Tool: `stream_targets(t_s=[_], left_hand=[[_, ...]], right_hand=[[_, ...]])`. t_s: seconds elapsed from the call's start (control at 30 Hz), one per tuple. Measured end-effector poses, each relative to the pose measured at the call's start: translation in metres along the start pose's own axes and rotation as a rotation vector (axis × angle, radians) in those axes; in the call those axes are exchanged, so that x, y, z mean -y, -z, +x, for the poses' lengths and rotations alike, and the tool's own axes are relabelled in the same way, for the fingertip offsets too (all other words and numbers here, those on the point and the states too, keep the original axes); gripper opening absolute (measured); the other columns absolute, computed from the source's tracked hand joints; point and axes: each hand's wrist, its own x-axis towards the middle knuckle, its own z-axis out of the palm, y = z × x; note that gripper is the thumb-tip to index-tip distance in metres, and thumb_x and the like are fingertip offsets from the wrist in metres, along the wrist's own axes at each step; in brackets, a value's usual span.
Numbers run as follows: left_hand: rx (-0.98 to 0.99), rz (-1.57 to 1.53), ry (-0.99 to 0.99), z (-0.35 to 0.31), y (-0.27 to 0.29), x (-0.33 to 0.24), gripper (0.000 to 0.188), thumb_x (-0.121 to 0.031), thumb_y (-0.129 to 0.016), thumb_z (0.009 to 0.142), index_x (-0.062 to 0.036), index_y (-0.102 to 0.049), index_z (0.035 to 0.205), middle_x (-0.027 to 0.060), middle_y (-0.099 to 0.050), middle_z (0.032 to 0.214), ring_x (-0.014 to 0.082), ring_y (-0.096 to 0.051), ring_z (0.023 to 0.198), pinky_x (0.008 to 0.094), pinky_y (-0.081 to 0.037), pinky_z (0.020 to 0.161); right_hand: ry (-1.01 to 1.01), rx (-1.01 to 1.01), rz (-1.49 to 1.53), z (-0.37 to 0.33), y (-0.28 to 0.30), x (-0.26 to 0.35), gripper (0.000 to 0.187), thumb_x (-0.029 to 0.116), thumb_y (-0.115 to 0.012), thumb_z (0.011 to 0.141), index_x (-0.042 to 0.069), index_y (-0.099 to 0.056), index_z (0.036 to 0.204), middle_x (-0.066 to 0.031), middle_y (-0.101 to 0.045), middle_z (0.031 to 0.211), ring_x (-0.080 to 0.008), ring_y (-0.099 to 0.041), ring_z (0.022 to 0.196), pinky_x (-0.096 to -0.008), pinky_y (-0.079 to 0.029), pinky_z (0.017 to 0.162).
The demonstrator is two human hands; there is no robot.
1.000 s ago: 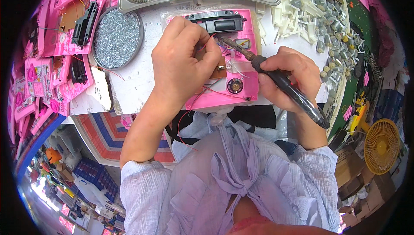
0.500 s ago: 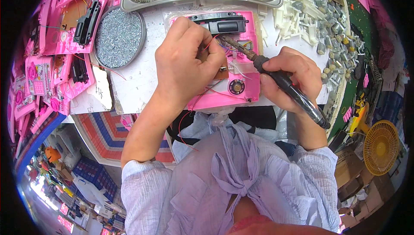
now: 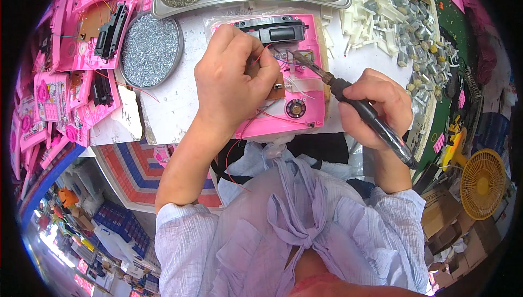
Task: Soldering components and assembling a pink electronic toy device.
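My left hand (image 3: pixel 231 76) is closed in a pinch over the left part of a pink plastic housing (image 3: pixel 310 120). A thin red wire shows at its fingertips; part of a brown circuit board (image 3: pixel 277 92) shows beneath the fingers. My right hand (image 3: pixel 389 103) grips a soldering iron (image 3: pixel 368 114) by its black handle. The iron's tip points left, over the wires inside the housing, a little right of my left fingertips. A black battery-box-like part (image 3: pixel 283 34) lies along the housing's far edge, and a small round speaker (image 3: pixel 296 108) sits nearer me.
On the left stands a round dish of small screws (image 3: pixel 151 49), beside stacked pink housings (image 3: pixel 54 101). A metal tray (image 3: pixel 234 3) of small parts is at the back. White plastic pieces (image 3: pixel 376 19) and small grey motors (image 3: pixel 422 35) are heaped at right. A yellow fan (image 3: pixel 482 185) stands far right.
The soldering iron's tip has moved slightly right, away from my left fingertips, with my right hand. My left hand keeps its pinch at about the same place.
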Motion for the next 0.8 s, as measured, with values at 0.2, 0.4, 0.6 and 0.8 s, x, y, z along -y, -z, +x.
stream_targets(t_s=[0.2,0.4,0.6,0.8], left_hand=[[-0.021,0.025,-0.024,0.000,-0.002,0.001,0.015,-0.003,-0.075,0.075,-0.0053,-0.060,0.074,0.0066,-0.055,0.076,0.0199,-0.058,0.060,0.0327,-0.049,0.053],[-0.010,0.058,-0.033,-0.001,0.001,-0.002,0.016,-0.003,-0.077,0.074,-0.0052,-0.062,0.078,0.0073,-0.056,0.078,0.0219,-0.057,0.060,0.0342,-0.049,0.055],[0.195,-0.041,-0.023,-0.014,0.028,-0.037,0.026,-0.008,-0.079,0.074,-0.0054,-0.067,0.097,0.0097,-0.062,0.099,0.0254,-0.063,0.079,0.0373,-0.052,0.062],[0.466,0.029,-0.364,-0.005,0.009,-0.027,0.026,-0.001,-0.077,0.075,-0.0074,-0.071,0.100,0.0088,-0.067,0.099,0.0251,-0.066,0.085,0.0359,-0.055,0.070]], right_hand=[[-0.004,-0.040,0.019,-0.007,0.005,-0.001,0.030,-0.002,-0.079,0.070,0.001,-0.066,0.097,-0.0035,-0.058,0.063,-0.0144,-0.050,0.049,-0.0269,-0.036,0.045],[-0.019,-0.058,0.014,-0.012,0.011,0.001,0.029,-0.002,-0.078,0.071,0.001,-0.066,0.097,-0.0045,-0.060,0.065,-0.0142,-0.050,0.050,-0.0266,-0.036,0.046],[-0.063,-0.170,0.057,-0.026,0.028,-0.001,0.027,-0.001,-0.077,0.075,-0.001,-0.065,0.100,-0.0058,-0.061,0.068,-0.0123,-0.050,0.053,-0.0249,-0.035,0.048],[-0.147,-0.185,0.053,-0.028,0.030,0.001,0.028,-0.002,-0.078,0.076,-0.001,-0.066,0.102,-0.0072,-0.064,0.072,-0.0120,-0.054,0.057,-0.0239,-0.039,0.051]])
